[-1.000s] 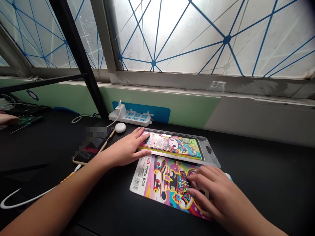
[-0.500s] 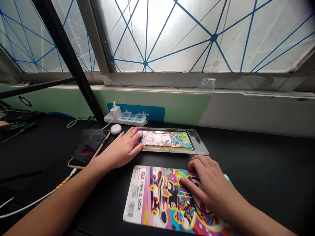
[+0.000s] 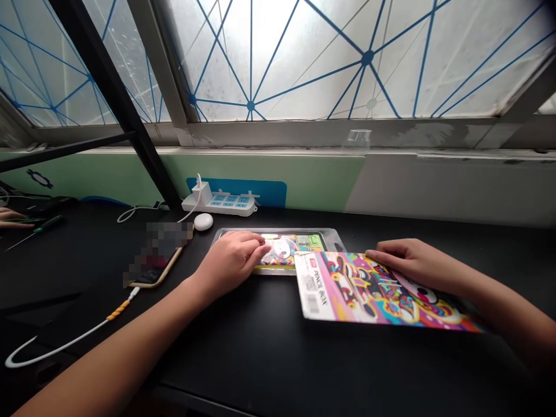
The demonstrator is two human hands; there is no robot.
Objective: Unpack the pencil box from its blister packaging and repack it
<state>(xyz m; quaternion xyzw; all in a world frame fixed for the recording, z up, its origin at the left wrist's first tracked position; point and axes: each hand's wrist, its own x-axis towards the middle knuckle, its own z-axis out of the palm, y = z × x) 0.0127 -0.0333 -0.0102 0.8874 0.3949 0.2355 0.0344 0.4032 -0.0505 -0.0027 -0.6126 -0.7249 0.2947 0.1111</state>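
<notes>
A colourful cardboard insert (image 3: 347,289), printed "PENCIL BOX" at its left end, is lifted at a tilt by my right hand (image 3: 410,260). My right fingers pinch its far edge, and its left corner overlaps the clear plastic tray (image 3: 334,237). Inside that tray lies a bright cartoon pencil box (image 3: 284,249), its left part covered by my left hand (image 3: 237,258). The left fingers are curled down onto the pencil box and tray, their tips mostly hidden.
Left of the tray lie a phone (image 3: 163,263) with a white cable (image 3: 73,344) and a small round white case (image 3: 203,222). A white power strip (image 3: 230,202) stands by the wall. At far left, another person's hand (image 3: 13,219) is near a green-handled screwdriver (image 3: 47,225).
My right hand has raised the cardboard insert off the table and carried it right and away from me. My left fingers have curled in, and the tray has slid left.
</notes>
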